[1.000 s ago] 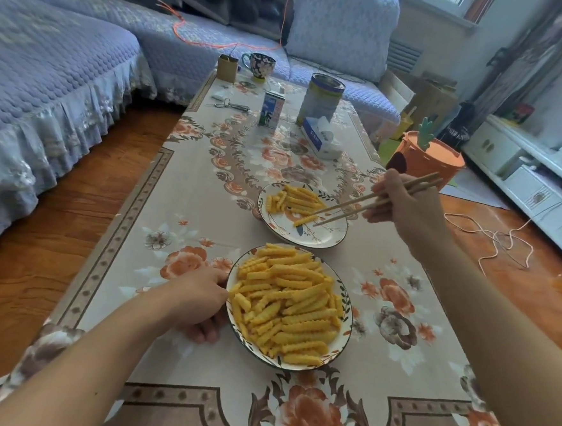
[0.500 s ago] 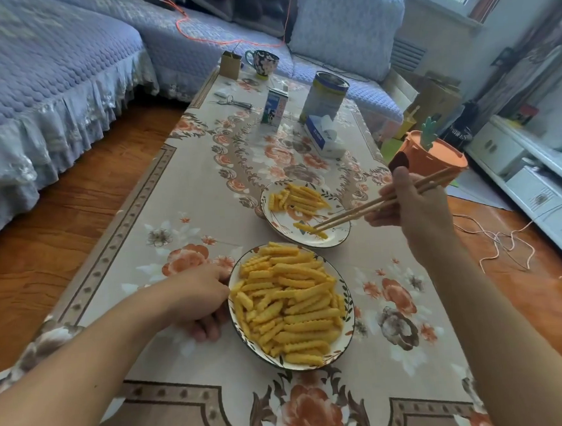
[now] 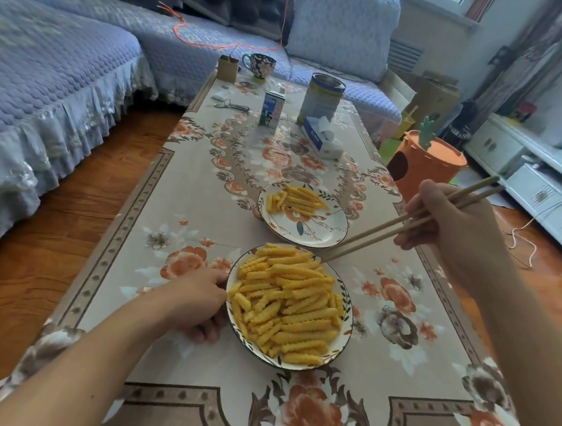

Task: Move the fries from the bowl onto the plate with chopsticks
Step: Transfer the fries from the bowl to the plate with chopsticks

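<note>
A patterned bowl (image 3: 345,311) heaped with crinkle-cut fries (image 3: 289,307) stands near me on the floral tablecloth. Beyond it sits a flowered plate (image 3: 320,230) with several fries (image 3: 293,198) along its far side. My left hand (image 3: 196,305) holds the bowl's left rim, fingers curled under its side. My right hand (image 3: 454,230) grips a pair of wooden chopsticks (image 3: 390,230). Their tips reach the bowl's far right edge, just above the fries, and nothing is pinched between them.
Further along the table (image 3: 162,241) stand a tissue pack (image 3: 321,140), a milk carton (image 3: 272,108), a tin can (image 3: 323,96), a mug (image 3: 259,66) and scissors (image 3: 232,104). An orange bin (image 3: 426,169) is at the table's right edge. A sofa lies left.
The chopsticks dropped a fry on the plate, then swung back toward me; their tips now sit at the bowl's far right edge. My left hand has stayed on the bowl.
</note>
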`<state>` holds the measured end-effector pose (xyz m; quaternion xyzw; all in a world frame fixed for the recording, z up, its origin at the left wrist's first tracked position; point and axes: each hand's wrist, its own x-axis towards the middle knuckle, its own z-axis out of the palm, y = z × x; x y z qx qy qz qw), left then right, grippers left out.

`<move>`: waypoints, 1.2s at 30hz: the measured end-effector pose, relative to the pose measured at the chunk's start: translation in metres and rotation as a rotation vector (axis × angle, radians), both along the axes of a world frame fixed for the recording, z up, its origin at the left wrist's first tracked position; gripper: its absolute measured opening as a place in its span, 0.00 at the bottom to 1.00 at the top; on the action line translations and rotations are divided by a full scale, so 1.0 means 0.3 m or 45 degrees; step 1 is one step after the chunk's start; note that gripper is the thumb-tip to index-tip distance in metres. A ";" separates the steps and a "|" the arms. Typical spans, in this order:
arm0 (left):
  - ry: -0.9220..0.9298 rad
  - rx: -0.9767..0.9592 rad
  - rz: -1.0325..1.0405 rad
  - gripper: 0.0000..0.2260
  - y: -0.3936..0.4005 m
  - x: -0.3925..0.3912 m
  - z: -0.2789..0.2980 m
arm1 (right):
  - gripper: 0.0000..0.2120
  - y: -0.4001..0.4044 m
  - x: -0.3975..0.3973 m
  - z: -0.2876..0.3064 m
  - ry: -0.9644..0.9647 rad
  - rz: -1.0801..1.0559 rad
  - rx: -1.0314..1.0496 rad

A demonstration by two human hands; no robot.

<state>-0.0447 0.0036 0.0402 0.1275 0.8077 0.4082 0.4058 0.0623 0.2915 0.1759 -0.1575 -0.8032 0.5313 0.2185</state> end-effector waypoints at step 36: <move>-0.032 0.016 0.004 0.11 -0.005 -0.012 -0.003 | 0.20 -0.196 -0.021 -0.061 -0.111 0.322 0.047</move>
